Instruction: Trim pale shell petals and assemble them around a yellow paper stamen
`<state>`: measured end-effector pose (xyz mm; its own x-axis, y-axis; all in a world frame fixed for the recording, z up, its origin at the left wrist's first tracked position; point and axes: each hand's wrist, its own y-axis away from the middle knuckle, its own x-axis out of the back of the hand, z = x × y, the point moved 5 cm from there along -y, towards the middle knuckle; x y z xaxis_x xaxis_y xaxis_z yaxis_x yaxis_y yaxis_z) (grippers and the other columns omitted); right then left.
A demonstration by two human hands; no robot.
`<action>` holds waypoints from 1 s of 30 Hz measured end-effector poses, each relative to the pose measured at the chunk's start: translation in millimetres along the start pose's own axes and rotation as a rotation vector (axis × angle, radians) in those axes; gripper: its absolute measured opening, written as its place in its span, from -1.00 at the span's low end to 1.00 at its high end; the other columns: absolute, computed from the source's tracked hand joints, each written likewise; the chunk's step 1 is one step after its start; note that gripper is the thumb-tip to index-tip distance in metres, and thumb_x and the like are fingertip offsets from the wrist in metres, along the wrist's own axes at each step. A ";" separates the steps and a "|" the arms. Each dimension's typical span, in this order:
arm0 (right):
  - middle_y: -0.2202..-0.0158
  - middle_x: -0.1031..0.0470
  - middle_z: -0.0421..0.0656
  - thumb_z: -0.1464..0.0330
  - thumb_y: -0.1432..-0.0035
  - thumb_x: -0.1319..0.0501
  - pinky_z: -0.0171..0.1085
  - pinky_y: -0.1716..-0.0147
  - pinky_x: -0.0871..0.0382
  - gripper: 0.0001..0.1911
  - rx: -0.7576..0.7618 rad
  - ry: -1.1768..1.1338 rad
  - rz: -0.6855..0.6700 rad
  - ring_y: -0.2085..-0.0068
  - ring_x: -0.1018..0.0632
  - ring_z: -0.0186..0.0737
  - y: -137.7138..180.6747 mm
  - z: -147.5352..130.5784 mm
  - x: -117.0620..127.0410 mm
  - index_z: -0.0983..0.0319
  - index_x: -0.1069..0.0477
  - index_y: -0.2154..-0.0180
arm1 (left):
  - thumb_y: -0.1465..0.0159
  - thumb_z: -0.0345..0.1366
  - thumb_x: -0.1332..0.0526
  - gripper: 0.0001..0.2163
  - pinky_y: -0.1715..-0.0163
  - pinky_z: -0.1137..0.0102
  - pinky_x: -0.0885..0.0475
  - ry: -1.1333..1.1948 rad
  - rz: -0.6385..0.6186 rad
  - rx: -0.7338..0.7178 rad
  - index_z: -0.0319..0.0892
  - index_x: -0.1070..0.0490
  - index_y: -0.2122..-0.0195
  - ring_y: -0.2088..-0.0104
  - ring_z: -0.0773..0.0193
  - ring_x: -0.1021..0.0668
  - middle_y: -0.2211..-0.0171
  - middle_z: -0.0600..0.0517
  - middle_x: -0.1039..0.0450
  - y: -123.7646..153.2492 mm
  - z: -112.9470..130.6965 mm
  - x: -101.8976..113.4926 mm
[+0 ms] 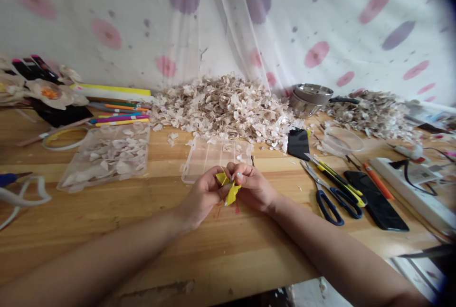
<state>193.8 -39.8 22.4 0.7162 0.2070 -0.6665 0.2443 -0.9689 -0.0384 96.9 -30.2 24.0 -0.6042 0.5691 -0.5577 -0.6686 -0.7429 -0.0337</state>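
Note:
My left hand (204,196) and my right hand (253,186) meet over the middle of the wooden table (221,245). Both pinch a small yellow piece (230,188) of folded material between fingertips and thumbs. The fingers of both hands are closed around it. A clear plastic compartment box (210,152) lies just beyond the hands.
A big heap of pale flakes (224,105) lies at the back, a second heap (374,112) at the right. A clear tray of flakes (109,155), coloured pens (121,116), a metal pot (309,95), scissors (329,193), a black phone (375,200) and a power strip (415,188) surround the hands.

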 end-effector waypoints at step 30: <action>0.50 -0.29 -0.27 0.25 0.03 -0.36 -0.37 0.49 -0.23 -0.76 0.160 0.368 0.030 0.49 -0.35 -0.39 -2.3 -4.0 -0.3 0.25 -0.41 0.55 | -0.16 -0.27 -0.28 -0.76 0.52 0.52 -0.28 -0.229 0.000 -0.093 -0.16 -0.20 0.27 0.49 0.41 -0.35 0.47 0.12 -0.27 5.2 5.6 11.3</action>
<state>195.7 -37.1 25.6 0.9148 0.1845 -0.3593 0.1353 -0.9782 -0.1577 84.2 -25.7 22.1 -0.6937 0.6265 -0.3555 -0.6324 -0.7660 -0.1158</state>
